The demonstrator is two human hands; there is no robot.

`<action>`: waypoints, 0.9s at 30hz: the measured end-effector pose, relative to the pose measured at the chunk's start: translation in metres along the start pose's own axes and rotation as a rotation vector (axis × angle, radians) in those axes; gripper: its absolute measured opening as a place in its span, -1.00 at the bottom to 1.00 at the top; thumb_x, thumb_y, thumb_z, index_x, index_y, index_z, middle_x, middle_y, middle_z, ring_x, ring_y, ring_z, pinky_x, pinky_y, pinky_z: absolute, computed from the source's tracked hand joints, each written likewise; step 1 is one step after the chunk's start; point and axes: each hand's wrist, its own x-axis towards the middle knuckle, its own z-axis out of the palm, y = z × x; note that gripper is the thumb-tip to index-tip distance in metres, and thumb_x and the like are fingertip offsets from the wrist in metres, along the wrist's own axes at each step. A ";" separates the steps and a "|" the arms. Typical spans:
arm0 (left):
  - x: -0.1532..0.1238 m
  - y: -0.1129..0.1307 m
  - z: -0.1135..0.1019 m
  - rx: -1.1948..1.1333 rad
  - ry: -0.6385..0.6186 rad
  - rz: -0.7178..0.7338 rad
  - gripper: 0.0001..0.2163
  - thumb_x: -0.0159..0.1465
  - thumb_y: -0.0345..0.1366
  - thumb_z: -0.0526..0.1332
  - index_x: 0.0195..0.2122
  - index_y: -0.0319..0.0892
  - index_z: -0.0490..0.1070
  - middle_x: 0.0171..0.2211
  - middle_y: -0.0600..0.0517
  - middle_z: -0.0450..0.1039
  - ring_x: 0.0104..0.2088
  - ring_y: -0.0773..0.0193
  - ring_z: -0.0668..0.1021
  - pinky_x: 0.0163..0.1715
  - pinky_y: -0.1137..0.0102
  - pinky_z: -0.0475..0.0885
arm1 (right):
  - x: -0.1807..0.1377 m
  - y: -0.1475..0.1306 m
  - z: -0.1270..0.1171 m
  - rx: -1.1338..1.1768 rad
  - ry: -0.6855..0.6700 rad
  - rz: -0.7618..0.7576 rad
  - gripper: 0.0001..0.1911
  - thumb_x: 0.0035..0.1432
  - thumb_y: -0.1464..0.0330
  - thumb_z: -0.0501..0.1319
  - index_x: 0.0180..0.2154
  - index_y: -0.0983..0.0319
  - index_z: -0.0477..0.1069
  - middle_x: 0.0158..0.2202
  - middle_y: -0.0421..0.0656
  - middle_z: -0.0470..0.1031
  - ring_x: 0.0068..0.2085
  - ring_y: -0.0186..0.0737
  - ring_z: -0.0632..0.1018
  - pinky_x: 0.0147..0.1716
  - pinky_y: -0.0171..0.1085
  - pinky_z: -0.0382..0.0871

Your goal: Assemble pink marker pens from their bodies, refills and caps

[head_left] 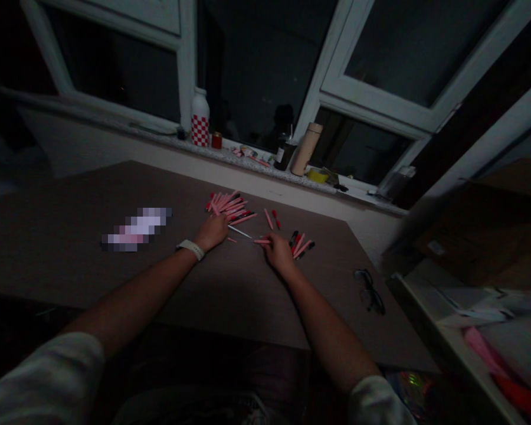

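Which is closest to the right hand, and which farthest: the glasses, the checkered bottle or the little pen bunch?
1. The little pen bunch, just beside the right hand.
2. The glasses, farther right on the table.
3. The checkered bottle, back on the windowsill.

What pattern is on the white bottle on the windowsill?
The bottle has red-and-white checks on its lower half; head view.

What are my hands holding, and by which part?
The right hand seems to pinch a pink pen barrel by its nearer end. The left hand rests by the pen pile; any grip there cannot be told.
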 end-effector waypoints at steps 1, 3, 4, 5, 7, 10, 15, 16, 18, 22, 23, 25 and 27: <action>0.000 0.000 0.000 0.013 -0.010 -0.011 -0.64 0.44 -0.22 -0.02 -0.07 -0.26 0.54 -0.01 -0.32 0.57 0.06 -0.12 0.59 0.13 0.11 0.43 | 0.000 0.000 0.000 -0.006 0.003 0.004 -0.83 0.20 0.50 0.26 -0.15 0.24 0.53 -0.16 -0.04 0.62 -0.14 -0.12 0.59 -0.11 -0.24 0.38; 0.000 0.000 0.000 0.039 -0.028 -0.024 -0.63 0.44 -0.21 -0.04 -0.09 -0.25 0.54 -0.04 -0.31 0.58 0.03 -0.10 0.60 0.11 0.12 0.45 | 0.000 0.000 -0.001 -0.014 0.004 0.001 -0.83 0.20 0.50 0.26 -0.15 0.23 0.53 -0.16 -0.05 0.62 -0.13 -0.12 0.59 -0.11 -0.24 0.38; 0.000 0.001 0.000 0.049 -0.033 -0.025 -0.63 0.45 -0.21 -0.05 -0.09 -0.25 0.54 -0.06 -0.31 0.58 0.02 -0.08 0.61 0.09 0.13 0.46 | 0.000 -0.001 -0.001 -0.017 0.005 -0.004 -0.83 0.20 0.50 0.25 -0.15 0.23 0.53 -0.16 -0.05 0.62 -0.13 -0.11 0.59 -0.11 -0.24 0.38; 0.000 0.001 -0.001 0.056 -0.033 -0.023 -0.63 0.45 -0.22 -0.05 -0.10 -0.24 0.54 -0.07 -0.30 0.59 0.01 -0.07 0.61 0.07 0.13 0.48 | -0.001 -0.002 -0.002 -0.020 0.010 -0.010 -0.82 0.20 0.51 0.25 -0.16 0.23 0.53 -0.16 -0.05 0.62 -0.12 -0.11 0.59 -0.11 -0.24 0.38; -0.001 0.003 -0.002 0.065 -0.030 -0.011 -0.64 0.44 -0.23 -0.04 -0.11 -0.23 0.54 -0.10 -0.28 0.60 0.00 -0.08 0.61 0.05 0.12 0.49 | -0.001 -0.003 -0.003 -0.031 0.022 -0.029 -0.80 0.19 0.52 0.24 -0.15 0.23 0.53 -0.15 -0.04 0.62 -0.11 -0.10 0.59 -0.08 -0.23 0.38; -0.001 0.004 -0.003 0.070 -0.029 0.002 -0.66 0.42 -0.23 -0.02 -0.13 -0.24 0.54 -0.08 -0.30 0.59 0.04 -0.12 0.59 0.09 0.08 0.47 | -0.002 -0.005 -0.005 -0.057 0.050 -0.050 -0.78 0.19 0.53 0.22 -0.14 0.23 0.52 -0.13 -0.03 0.61 -0.09 -0.09 0.58 -0.06 -0.21 0.38; -0.001 0.004 -0.003 0.033 -0.042 0.002 -0.67 0.42 -0.24 0.00 -0.12 -0.25 0.54 -0.02 -0.32 0.56 0.10 -0.15 0.55 0.14 0.06 0.43 | -0.001 -0.006 -0.007 -0.082 0.070 -0.067 -0.79 0.19 0.52 0.21 -0.15 0.22 0.53 -0.10 -0.03 0.60 -0.07 -0.07 0.58 -0.06 -0.20 0.38; 0.000 0.004 -0.003 0.033 -0.042 0.001 -0.68 0.42 -0.24 0.00 -0.13 -0.24 0.54 -0.02 -0.32 0.56 0.10 -0.14 0.56 0.14 0.06 0.43 | -0.001 -0.006 -0.007 -0.087 0.077 -0.063 -0.79 0.20 0.52 0.21 -0.15 0.21 0.53 -0.10 -0.04 0.60 -0.06 -0.07 0.58 -0.05 -0.20 0.38; 0.000 0.004 -0.003 0.043 -0.049 -0.001 -0.69 0.42 -0.25 0.01 -0.14 -0.24 0.53 -0.02 -0.31 0.56 0.08 -0.14 0.57 0.13 0.06 0.44 | -0.001 -0.007 -0.007 -0.094 0.088 -0.050 -0.78 0.20 0.53 0.20 -0.16 0.20 0.53 -0.10 -0.05 0.60 -0.05 -0.08 0.58 -0.03 -0.19 0.38; -0.002 0.007 -0.006 0.043 -0.055 -0.005 -0.70 0.41 -0.24 0.02 -0.13 -0.24 0.51 -0.03 -0.32 0.56 0.05 -0.15 0.58 0.11 0.06 0.45 | -0.001 -0.009 -0.009 -0.106 0.088 -0.055 -0.76 0.20 0.54 0.19 -0.16 0.19 0.53 -0.07 -0.06 0.59 -0.03 -0.09 0.57 -0.02 -0.20 0.37; -0.003 0.008 -0.007 0.043 -0.048 -0.003 -0.70 0.42 -0.23 0.02 -0.12 -0.24 0.51 -0.02 -0.32 0.56 0.05 -0.14 0.58 0.10 0.06 0.45 | -0.002 -0.009 -0.009 -0.110 0.091 -0.057 -0.77 0.20 0.54 0.19 -0.16 0.19 0.53 -0.07 -0.06 0.59 -0.03 -0.09 0.57 -0.02 -0.21 0.37; -0.004 0.010 -0.008 0.052 -0.033 0.008 -0.69 0.43 -0.21 0.01 -0.09 -0.23 0.49 0.01 -0.31 0.55 0.06 -0.13 0.57 0.10 0.07 0.45 | -0.003 -0.010 -0.010 -0.120 0.099 -0.051 -0.78 0.20 0.53 0.20 -0.16 0.20 0.53 -0.08 -0.06 0.60 -0.04 -0.09 0.58 -0.04 -0.21 0.37; -0.005 0.011 -0.009 0.061 -0.022 0.040 -0.68 0.44 -0.21 -0.02 -0.08 -0.23 0.48 0.05 -0.30 0.53 0.09 -0.10 0.55 0.12 0.08 0.44 | -0.003 -0.010 -0.010 -0.130 0.099 -0.038 -0.80 0.21 0.51 0.22 -0.16 0.20 0.54 -0.08 -0.05 0.60 -0.06 -0.09 0.58 -0.07 -0.22 0.38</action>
